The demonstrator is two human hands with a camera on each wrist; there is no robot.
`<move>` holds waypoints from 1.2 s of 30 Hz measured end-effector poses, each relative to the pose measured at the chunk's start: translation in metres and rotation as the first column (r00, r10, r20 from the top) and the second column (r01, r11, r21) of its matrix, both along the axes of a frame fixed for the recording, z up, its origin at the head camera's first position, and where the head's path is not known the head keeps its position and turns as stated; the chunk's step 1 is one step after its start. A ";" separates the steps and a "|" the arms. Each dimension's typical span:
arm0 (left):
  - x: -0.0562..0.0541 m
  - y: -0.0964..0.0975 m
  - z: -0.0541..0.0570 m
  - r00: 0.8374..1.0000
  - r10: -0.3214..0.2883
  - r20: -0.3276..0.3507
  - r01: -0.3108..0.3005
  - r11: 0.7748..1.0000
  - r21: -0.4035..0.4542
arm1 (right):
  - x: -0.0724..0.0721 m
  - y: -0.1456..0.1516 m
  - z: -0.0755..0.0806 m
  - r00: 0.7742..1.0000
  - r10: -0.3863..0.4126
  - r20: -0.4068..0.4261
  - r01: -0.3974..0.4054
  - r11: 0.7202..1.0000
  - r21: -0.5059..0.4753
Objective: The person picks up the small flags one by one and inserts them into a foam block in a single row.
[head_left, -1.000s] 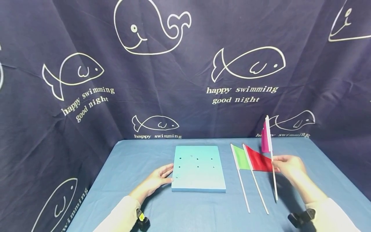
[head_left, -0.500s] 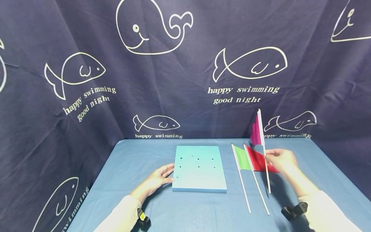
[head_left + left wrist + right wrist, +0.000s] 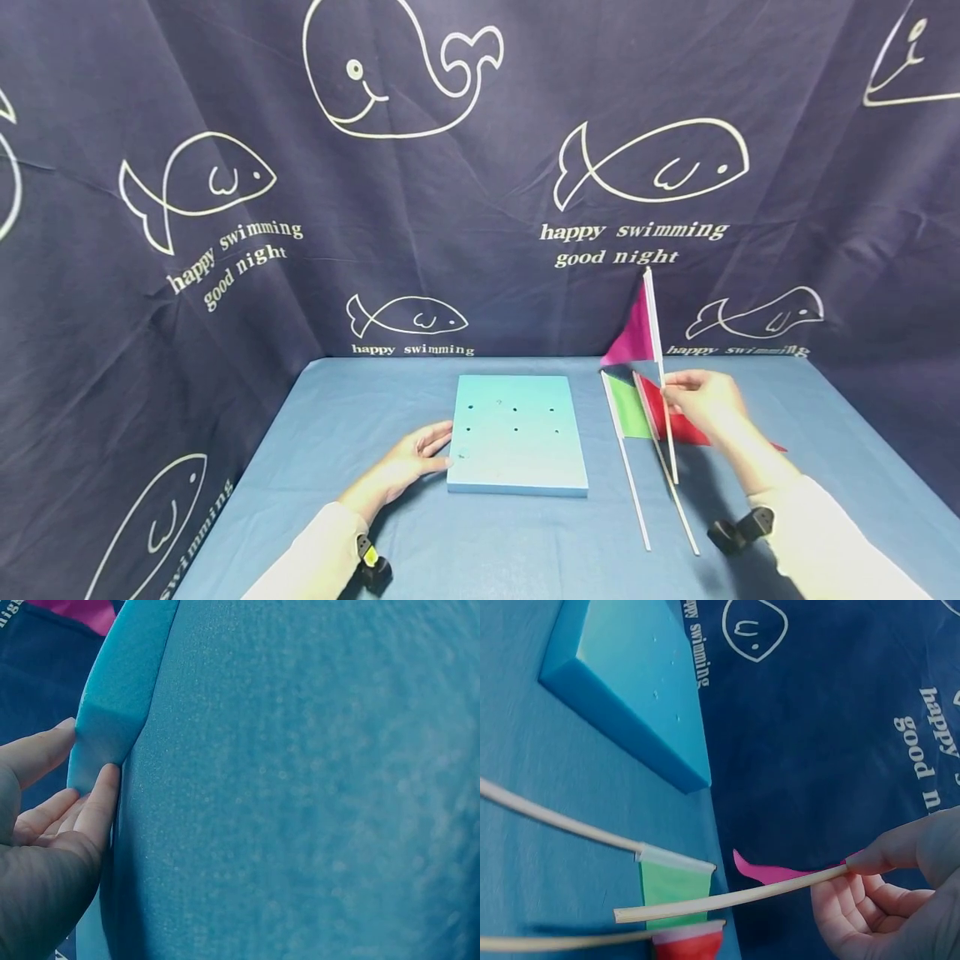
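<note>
My right hand [image 3: 705, 398] pinches the thin wooden stick of a magenta flag [image 3: 637, 329] between thumb and fingers. The flag stands nearly upright above the table, its cloth pointing left and its lower stick end free. In the right wrist view the stick end [image 3: 630, 913] passes over a green flag [image 3: 676, 889] lying on the table. Beside that lies a red flag [image 3: 678, 425], partly hidden behind my right hand. My left hand [image 3: 408, 458] touches the left edge of a light blue foam block [image 3: 517, 462] with extended fingers. Several small holes dot the block's top.
A blue cloth covers the table [image 3: 525, 550]. Behind it hangs a dark blue curtain [image 3: 480, 217] with white fish and whale drawings. The green and red flags lie with their sticks toward the front, right of the block.
My right hand has carried the magenta flag left and upward, from right of the red flag to over it. The flag's cloth has spread out. My left hand stays at the block.
</note>
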State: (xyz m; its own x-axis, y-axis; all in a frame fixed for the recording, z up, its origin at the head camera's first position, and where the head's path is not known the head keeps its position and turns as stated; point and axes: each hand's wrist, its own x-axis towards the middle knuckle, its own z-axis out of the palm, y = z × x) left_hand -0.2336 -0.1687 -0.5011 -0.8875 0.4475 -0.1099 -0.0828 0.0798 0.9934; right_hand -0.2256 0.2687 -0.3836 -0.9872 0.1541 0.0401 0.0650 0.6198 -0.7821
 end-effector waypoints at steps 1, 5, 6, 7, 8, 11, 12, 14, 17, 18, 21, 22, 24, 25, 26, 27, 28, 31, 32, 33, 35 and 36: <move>0.000 0.000 0.000 1.000 0.000 0.001 0.000 1.000 0.001 | -0.001 -0.003 0.001 1.000 0.001 -0.002 -0.001 1.000 -0.011; 0.000 -0.001 0.000 1.000 0.000 0.008 0.000 1.000 0.003 | -0.004 -0.013 0.003 1.000 0.014 -0.005 -0.014 0.999 -0.042; 0.000 -0.001 0.000 1.000 -0.001 0.009 0.001 1.000 0.004 | -0.005 -0.016 0.004 1.000 0.019 -0.006 -0.019 0.999 -0.046; 0.001 -0.001 0.000 1.000 -0.002 0.010 0.002 1.000 0.005 | -0.005 -0.018 0.004 1.000 0.023 -0.007 -0.024 0.998 -0.051; 0.001 -0.001 -0.001 1.000 -0.002 0.010 0.002 1.000 0.006 | -0.006 -0.020 0.004 1.000 0.028 -0.009 -0.029 0.998 -0.056; 0.001 -0.001 -0.001 1.000 -0.001 0.012 0.001 1.000 0.007 | -0.009 -0.027 0.005 0.999 0.036 -0.023 -0.037 0.998 -0.054; 0.001 -0.001 -0.001 1.000 0.001 0.011 -0.001 1.000 0.006 | -0.010 -0.029 0.005 0.999 0.037 -0.031 -0.039 0.998 -0.052; 0.000 -0.001 -0.001 1.000 0.002 0.010 -0.002 1.000 0.005 | -0.012 -0.033 0.006 0.998 0.040 -0.043 -0.043 0.998 -0.054; 0.000 -0.001 -0.002 1.000 0.003 0.015 -0.003 1.000 0.007 | -0.015 -0.038 0.008 0.998 0.047 -0.052 -0.050 0.998 -0.045; -0.001 -0.001 -0.002 1.000 0.002 0.015 -0.002 1.000 0.007 | -0.016 -0.039 0.008 0.997 0.052 -0.053 -0.054 0.997 -0.046; -0.001 -0.001 -0.002 1.000 -0.001 0.018 0.001 1.000 0.009 | -0.019 -0.044 0.011 0.996 0.065 -0.061 -0.067 0.997 -0.035; 0.000 -0.001 -0.001 1.000 -0.001 0.019 0.001 1.000 0.009 | -0.020 -0.045 0.012 0.996 0.067 -0.065 -0.069 0.997 -0.031; -0.001 0.000 -0.001 1.000 -0.001 0.018 0.000 1.000 0.007 | -0.022 -0.048 0.014 0.994 0.076 -0.078 -0.077 0.997 -0.020; -0.001 0.000 -0.001 1.000 0.000 0.017 0.000 1.000 0.005 | -0.022 -0.049 0.015 0.993 0.081 -0.083 -0.082 0.996 -0.014; -0.001 0.000 -0.001 1.000 0.001 0.019 -0.001 1.000 0.005 | -0.023 -0.051 0.016 0.993 0.087 -0.086 -0.088 0.996 -0.011; -0.001 0.000 -0.001 1.000 0.001 0.019 -0.001 1.000 0.005 | -0.023 -0.052 0.016 0.992 0.090 -0.088 -0.091 0.996 -0.008; -0.001 0.000 0.000 1.000 0.002 0.020 -0.002 1.000 0.006 | -0.024 -0.054 0.017 0.992 0.094 -0.088 -0.095 0.995 -0.007; -0.002 0.000 0.000 1.000 0.001 0.015 -0.001 1.000 0.004 | -0.024 -0.059 0.020 0.991 0.105 -0.085 -0.106 0.994 -0.006; -0.002 0.000 0.000 1.000 0.001 0.016 -0.001 1.000 0.005 | -0.025 -0.061 0.021 0.990 0.109 -0.084 -0.111 0.994 -0.011; -0.002 0.000 0.000 1.000 -0.002 0.010 0.002 1.000 0.004 | -0.025 -0.063 0.022 0.990 0.113 -0.083 -0.115 0.993 -0.019; -0.002 0.000 0.000 1.000 -0.003 0.008 0.003 1.000 0.005 | -0.025 -0.067 0.024 0.989 0.122 -0.083 -0.124 0.992 -0.030; -0.002 0.000 0.000 1.000 -0.002 0.009 0.002 1.000 0.007 | -0.025 -0.069 0.025 0.989 0.124 -0.082 -0.127 0.991 -0.035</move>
